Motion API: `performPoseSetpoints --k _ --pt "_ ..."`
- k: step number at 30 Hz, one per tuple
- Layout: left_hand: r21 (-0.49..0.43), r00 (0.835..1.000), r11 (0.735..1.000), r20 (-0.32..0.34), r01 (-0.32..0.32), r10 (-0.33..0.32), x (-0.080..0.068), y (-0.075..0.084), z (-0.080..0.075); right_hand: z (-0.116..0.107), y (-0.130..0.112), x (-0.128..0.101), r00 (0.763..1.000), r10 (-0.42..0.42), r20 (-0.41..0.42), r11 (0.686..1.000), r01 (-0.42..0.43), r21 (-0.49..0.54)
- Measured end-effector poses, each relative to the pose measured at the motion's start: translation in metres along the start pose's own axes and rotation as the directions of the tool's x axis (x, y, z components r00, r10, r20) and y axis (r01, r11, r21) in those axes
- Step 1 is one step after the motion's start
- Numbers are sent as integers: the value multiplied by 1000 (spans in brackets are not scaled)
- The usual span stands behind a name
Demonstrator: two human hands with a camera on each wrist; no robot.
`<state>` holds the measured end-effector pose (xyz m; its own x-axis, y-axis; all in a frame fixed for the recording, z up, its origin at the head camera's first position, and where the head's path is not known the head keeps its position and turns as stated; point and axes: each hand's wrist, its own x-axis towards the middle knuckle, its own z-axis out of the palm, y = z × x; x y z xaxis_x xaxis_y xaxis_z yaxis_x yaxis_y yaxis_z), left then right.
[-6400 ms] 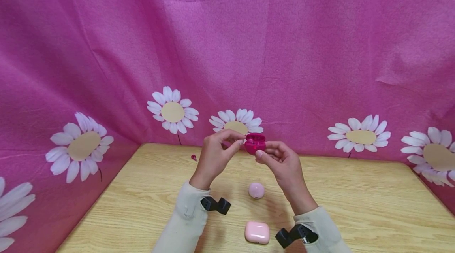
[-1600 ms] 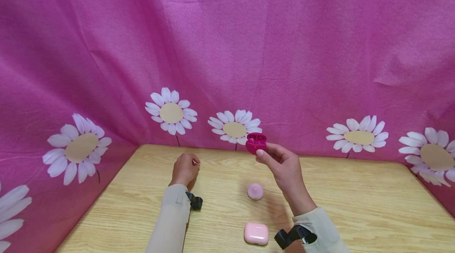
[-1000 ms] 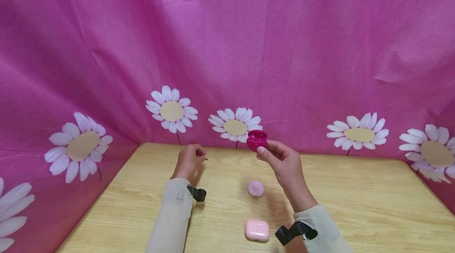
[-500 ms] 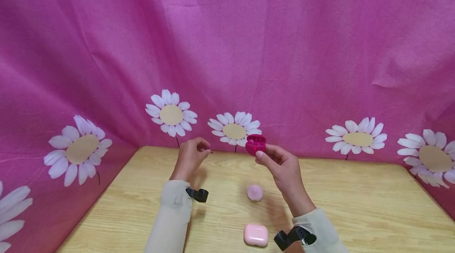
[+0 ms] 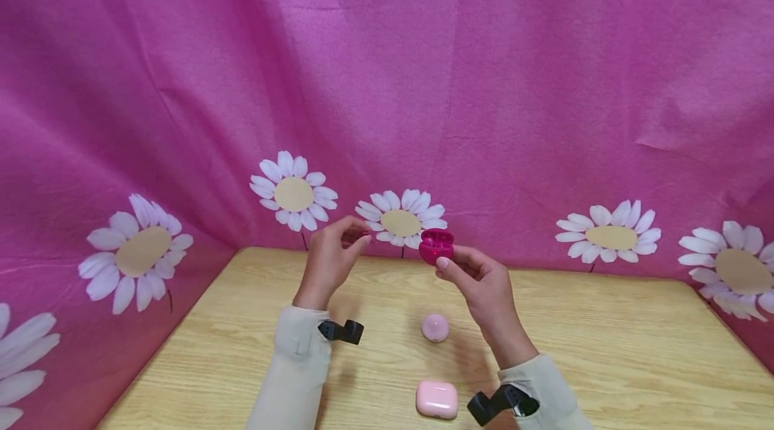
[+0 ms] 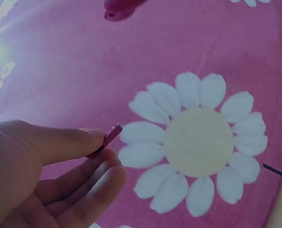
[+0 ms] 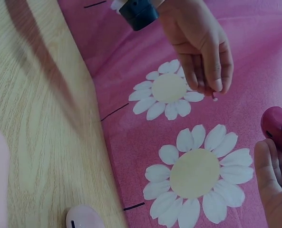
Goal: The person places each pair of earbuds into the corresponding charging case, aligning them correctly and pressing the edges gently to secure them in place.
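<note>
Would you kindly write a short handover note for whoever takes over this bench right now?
Left hand: pinches a small magenta earbud, raised above the wooden table.
Right hand: holds the open magenta earbud case up in the air, apart from the left hand.
On the table: a round pale pink case and a rectangular pale pink case, both closed.
Done: earbud is in hand, off the table.
Left, probably: seat the earbud in the open case, then shut it.

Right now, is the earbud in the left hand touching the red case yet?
Apart. The head view shows backdrop between the earbud pinched in the left hand and the red case held by the right hand.
</note>
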<state>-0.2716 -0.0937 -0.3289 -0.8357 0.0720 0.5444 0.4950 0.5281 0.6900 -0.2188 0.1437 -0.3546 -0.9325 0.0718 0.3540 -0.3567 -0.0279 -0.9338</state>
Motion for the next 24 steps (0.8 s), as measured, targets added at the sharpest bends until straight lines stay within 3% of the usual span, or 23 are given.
performPoseSetpoints --k 9,24 --pt "-23 996 996 -16 -85 85 -2 14 3 0 0 0 1000 -14 0 1000 14 8" --pt "-27 988 988 -34 -150 149 -6 34 5 1 -2 -1 999 -32 -2 999 32 30"
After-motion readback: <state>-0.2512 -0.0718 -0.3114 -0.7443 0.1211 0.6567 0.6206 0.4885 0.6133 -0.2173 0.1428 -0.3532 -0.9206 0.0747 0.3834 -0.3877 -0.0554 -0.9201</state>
